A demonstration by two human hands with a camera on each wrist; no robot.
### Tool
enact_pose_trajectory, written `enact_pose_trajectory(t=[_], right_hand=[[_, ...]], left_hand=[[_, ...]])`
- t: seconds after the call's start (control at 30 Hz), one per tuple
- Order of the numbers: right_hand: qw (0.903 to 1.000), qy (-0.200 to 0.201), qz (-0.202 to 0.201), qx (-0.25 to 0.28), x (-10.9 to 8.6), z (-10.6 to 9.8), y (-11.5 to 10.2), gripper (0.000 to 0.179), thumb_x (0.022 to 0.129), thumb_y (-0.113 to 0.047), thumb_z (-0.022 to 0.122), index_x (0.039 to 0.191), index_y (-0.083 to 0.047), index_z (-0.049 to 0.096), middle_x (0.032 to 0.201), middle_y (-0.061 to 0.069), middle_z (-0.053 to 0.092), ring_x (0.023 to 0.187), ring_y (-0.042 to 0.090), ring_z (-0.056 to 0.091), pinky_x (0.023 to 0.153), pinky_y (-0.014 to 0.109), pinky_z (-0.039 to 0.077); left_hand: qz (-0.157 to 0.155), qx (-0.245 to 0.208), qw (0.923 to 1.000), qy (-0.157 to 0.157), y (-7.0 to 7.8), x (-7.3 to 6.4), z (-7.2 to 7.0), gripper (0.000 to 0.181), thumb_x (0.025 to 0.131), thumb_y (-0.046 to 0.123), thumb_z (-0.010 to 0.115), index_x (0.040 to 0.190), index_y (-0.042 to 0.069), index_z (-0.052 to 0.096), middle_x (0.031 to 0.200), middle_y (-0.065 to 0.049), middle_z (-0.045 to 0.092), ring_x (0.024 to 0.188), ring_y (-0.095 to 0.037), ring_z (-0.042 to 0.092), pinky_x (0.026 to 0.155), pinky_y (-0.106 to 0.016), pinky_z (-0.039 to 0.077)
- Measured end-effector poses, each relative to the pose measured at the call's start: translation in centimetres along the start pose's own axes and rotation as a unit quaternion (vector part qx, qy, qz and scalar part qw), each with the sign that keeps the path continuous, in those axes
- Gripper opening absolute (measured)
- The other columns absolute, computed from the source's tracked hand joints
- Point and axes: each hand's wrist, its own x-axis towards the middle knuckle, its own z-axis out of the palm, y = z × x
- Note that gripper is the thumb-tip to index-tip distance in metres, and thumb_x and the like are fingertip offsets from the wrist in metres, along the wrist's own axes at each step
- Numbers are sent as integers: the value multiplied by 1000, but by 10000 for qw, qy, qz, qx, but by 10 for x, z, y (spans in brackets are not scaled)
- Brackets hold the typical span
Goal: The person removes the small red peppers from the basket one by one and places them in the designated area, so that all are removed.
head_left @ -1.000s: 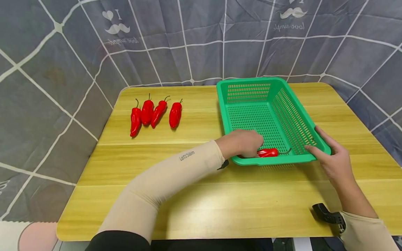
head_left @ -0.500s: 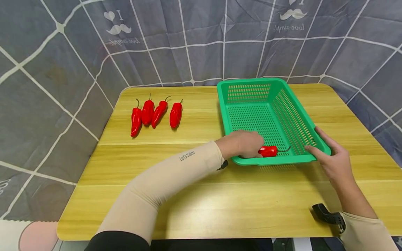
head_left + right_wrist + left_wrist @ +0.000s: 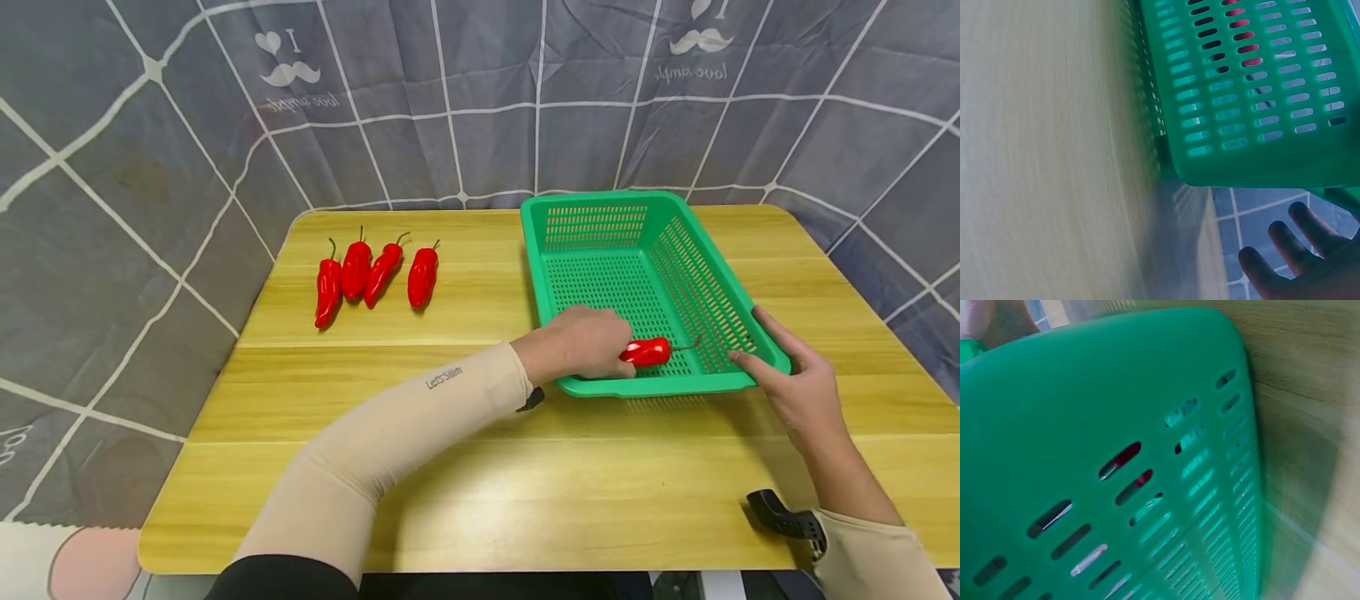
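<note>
In the head view my left hand (image 3: 592, 342) reaches over the near wall into a green plastic basket (image 3: 671, 385). It grips a red chili pepper (image 3: 651, 352), whose stem points right. The pepper's other end is hidden in the hand. My right hand (image 3: 798, 375) holds the basket's near right corner, thumb over the rim and fingers outside. Fingers of the right hand (image 3: 1300, 256) spread below the rim in the right wrist view. Bits of red show through the slots of the basket wall (image 3: 1085, 412) in the left wrist view, where the left hand is hidden.
Several red chili peppers (image 3: 356, 271) lie in a loose row at the back left of the wooden table (image 3: 487, 483). A grey curtain (image 3: 487, 75) with white lines hangs behind and beside it. A black strap (image 3: 783, 517) sits at the right wrist.
The pepper in my left hand has moved slightly away from the basket's near wall and to the right, and its stem tips upward more. My right hand stays at the corner.
</note>
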Motion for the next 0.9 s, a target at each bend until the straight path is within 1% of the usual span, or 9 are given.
enact_pose_trajectory(t=[0.13,0.27,0.37,0.47,0.53,0.63,0.77,0.83,0.9], right_hand=[[10000,-26,29,-3,0,1,1,63,90,-25,64,145,-35,35,151,-17,32,135,-2,30,81,-2,34],[10000,-68,3,42,1,1,2,64,90,-23,64,145,-33,34,151,-15,31,133,-2,33,79,-2,36],[9999,-100,52,55,1,1,2,64,90,-24,64,146,-34,34,152,-15,30,134,-2,32,79,-2,36],[9999,-90,109,50,1,1,2,64,90,-25,64,145,-35,34,152,-16,30,135,-2,30,79,-2,35],[9999,-79,86,46,1,0,2,64,90,-25,64,145,-35,34,152,-17,30,136,-3,28,80,-3,33],[9999,-44,2,124,1,1,3,63,90,-22,64,145,-32,36,151,-15,33,131,-4,34,81,-2,35],[9999,-51,-56,149,2,1,2,63,90,-21,64,145,-31,36,150,-15,34,127,-5,38,79,-2,37],[9999,-69,-36,72,2,0,2,63,90,-23,64,145,-32,35,151,-16,33,132,-4,33,81,-2,36],[10000,-86,0,4,2,-1,2,63,90,-25,63,146,-34,33,151,-18,30,137,-2,26,81,-2,33]], left_hand=[[-85,-299,9991,282,-3,-2,1,29,89,47,54,74,22,55,67,8,50,56,-6,46,50,-21,38],[-116,-717,9952,661,-5,-3,3,26,87,43,55,73,22,55,63,8,51,52,-5,48,47,-20,38],[-81,-1013,9890,1076,-7,-5,3,21,86,40,54,75,22,56,61,7,51,51,-5,49,47,-21,38],[17,-1227,9791,1623,-9,-7,3,19,87,39,52,85,22,60,62,9,54,51,-5,50,48,-20,38],[76,-1403,9701,1979,-11,-8,3,22,88,38,50,93,21,63,63,10,56,53,-4,51,49,-20,39],[155,-1804,9541,2386,-13,-9,3,29,89,37,50,106,19,65,67,12,60,53,-3,52,52,-19,41],[216,-2456,9251,2889,-18,-12,2,34,89,37,53,114,17,65,79,11,67,51,-3,52,49,-18,42],[214,-2736,9085,3151,-21,-15,-1,35,89,36,54,116,16,65,88,8,70,52,-4,52,48,-18,42],[148,-3006,8924,3361,-26,-19,-6,36,89,37,55,118,16,64,95,6,71,59,-3,56,49,-18,44]])
